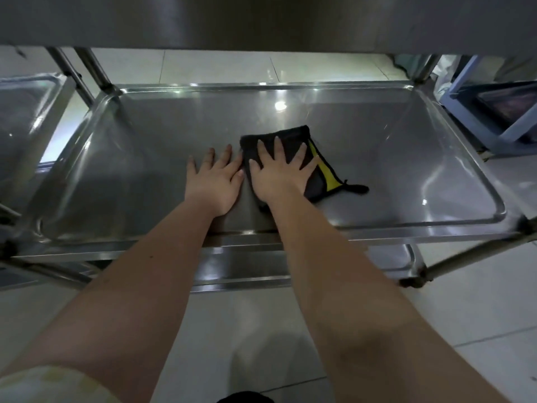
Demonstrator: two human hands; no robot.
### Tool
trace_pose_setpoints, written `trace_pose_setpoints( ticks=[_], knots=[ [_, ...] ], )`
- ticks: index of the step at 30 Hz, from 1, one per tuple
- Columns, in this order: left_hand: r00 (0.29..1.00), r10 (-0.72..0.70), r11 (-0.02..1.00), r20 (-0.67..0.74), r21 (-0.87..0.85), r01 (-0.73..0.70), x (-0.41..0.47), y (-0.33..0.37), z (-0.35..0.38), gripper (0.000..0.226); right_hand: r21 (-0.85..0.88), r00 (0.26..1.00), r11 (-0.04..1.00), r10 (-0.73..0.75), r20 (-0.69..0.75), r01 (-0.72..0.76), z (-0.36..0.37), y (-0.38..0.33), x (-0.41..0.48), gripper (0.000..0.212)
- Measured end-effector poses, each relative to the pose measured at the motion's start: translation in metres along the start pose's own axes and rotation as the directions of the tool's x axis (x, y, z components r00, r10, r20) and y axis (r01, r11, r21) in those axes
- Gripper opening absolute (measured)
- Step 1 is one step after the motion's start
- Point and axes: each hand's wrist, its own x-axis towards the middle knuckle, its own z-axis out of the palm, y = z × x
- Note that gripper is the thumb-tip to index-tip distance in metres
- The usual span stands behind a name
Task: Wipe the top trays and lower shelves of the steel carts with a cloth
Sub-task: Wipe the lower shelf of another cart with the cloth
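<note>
A shiny steel shelf of the cart fills the middle of the head view, under the cart's top tray. On it lies a folded black cloth with a yellow stripe and a small loop. My right hand presses flat on the cloth, fingers spread and straight. Just left of it, my left hand rests flat on the bare steel, its thumb close to the cloth's edge. A lower shelf shows beneath the front rim.
A second steel cart stands close on the left. At the right stands a blue frame holding a dark tray. Cart legs rise at the back corners. Pale floor tiles lie all around.
</note>
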Motion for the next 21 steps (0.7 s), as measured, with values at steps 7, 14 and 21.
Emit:
trace_pose_setpoints(
  ticks=[7, 14, 21],
  knots=[
    [1.0, -0.007, 1.0, -0.007, -0.03, 0.006, 0.002, 0.001, 0.001, 0.05, 0.047, 0.986, 0.986, 0.162, -0.045, -0.159, -0.035, 0.172, 0.024, 0.059],
    [0.999, -0.022, 1.0, -0.023, -0.007, 0.022, 0.0, 0.009, 0.002, 0.051, 0.04, 0.894, 0.893, 0.448, -0.021, -0.447, -0.039, 0.236, -0.011, 0.061],
    [1.0, -0.023, 1.0, 0.0, -0.005, 0.023, -0.002, 0.006, -0.004, 0.05, -0.012, 0.998, 0.999, 0.041, -0.046, -0.041, 0.002, 0.032, -0.032, 0.061]
  ],
)
